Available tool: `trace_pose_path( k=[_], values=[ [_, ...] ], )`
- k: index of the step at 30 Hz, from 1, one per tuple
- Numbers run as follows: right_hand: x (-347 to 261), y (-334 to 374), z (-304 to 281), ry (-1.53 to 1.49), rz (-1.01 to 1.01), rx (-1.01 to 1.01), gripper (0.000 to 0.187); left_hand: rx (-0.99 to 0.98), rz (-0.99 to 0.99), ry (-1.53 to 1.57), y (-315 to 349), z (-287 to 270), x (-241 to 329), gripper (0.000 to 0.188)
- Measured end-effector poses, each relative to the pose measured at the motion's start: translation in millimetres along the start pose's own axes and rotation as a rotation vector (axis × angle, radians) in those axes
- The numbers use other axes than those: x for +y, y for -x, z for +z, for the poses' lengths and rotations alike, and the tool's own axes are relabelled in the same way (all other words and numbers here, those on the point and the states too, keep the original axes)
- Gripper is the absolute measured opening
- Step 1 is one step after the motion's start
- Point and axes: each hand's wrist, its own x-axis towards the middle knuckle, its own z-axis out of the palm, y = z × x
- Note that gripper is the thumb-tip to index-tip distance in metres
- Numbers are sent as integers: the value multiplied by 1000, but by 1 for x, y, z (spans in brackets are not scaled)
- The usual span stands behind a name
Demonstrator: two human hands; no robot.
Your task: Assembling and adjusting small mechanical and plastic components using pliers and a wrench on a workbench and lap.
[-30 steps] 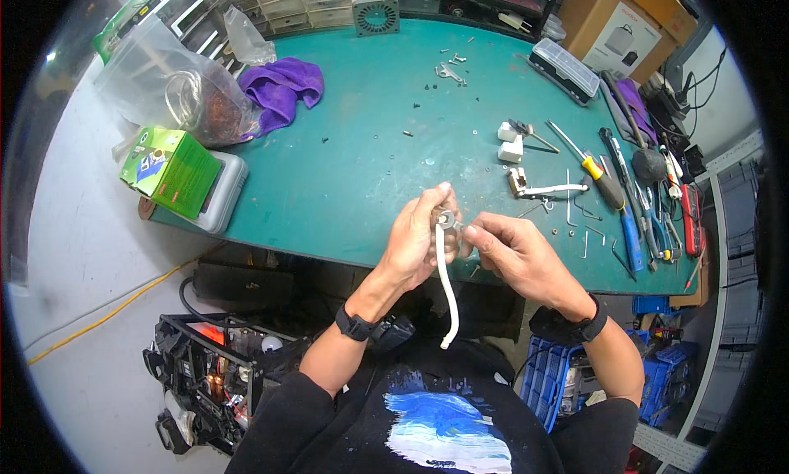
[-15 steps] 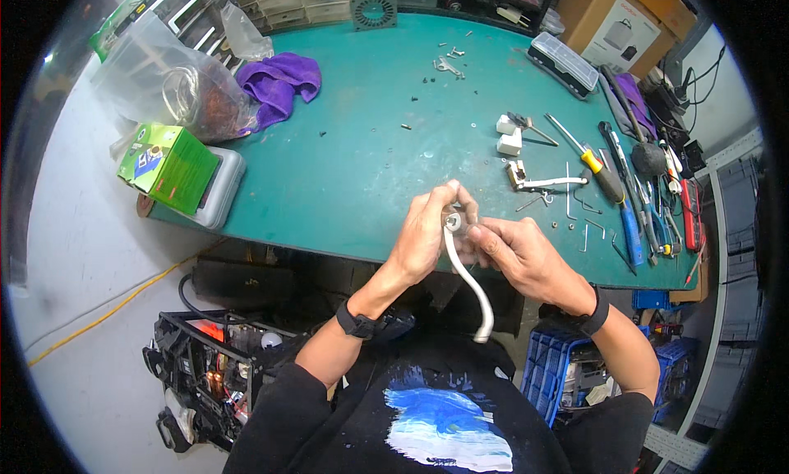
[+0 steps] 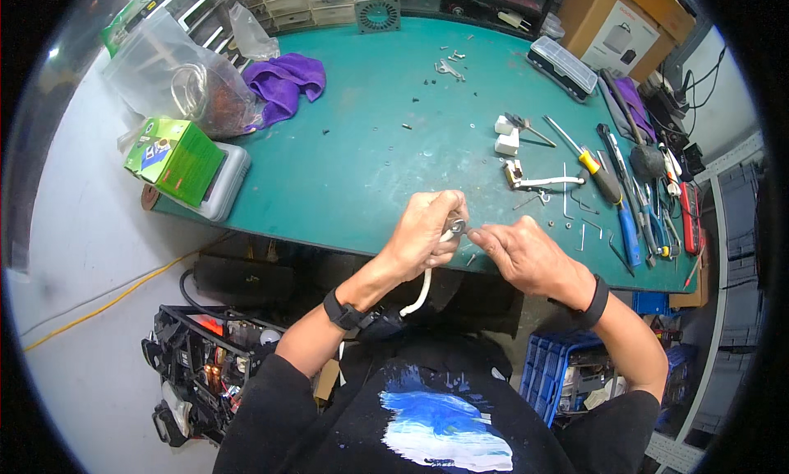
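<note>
My left hand [image 3: 423,235] is closed around the metal-ended head of a white curved lever [image 3: 423,291], whose long arm hangs down below the fist towards my lap. The round metal end shows between thumb and fingers. Just to the right, my right hand [image 3: 522,252] is pinched with its thumb and forefinger close to that end. Whatever small piece lies in the pinch is too small to make out. Both hands are above the near edge of the green-topped table [image 3: 329,178]. Beyond the right hand lies a similar white lever [image 3: 551,180] with a brass-coloured block.
Hex keys [image 3: 583,235], a yellow-and-black screwdriver [image 3: 604,174] and pliers crowd the right side. White blocks [image 3: 506,143] and small screws lie farther back. On the left are a green box [image 3: 173,161], a purple cloth [image 3: 288,83] and a plastic bag. Blue crates [image 3: 546,371] stand below.
The lever has turned in my left hand, so its arm now hangs farther left and its end faces right. My right fingertips have drawn slightly apart from the left hand.
</note>
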Motion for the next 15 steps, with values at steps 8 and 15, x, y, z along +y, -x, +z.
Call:
trace_pose_path(
  k=[8, 15],
  values=[
    [1, -13, -21, 95, 12, -79, 33, -73, -52, 31, -3, -7, 3, 37],
    [-7, -3, -30, -38, 48, 38, 43, -109, 264, -236, 10, -2, -5, 49]
  ],
)
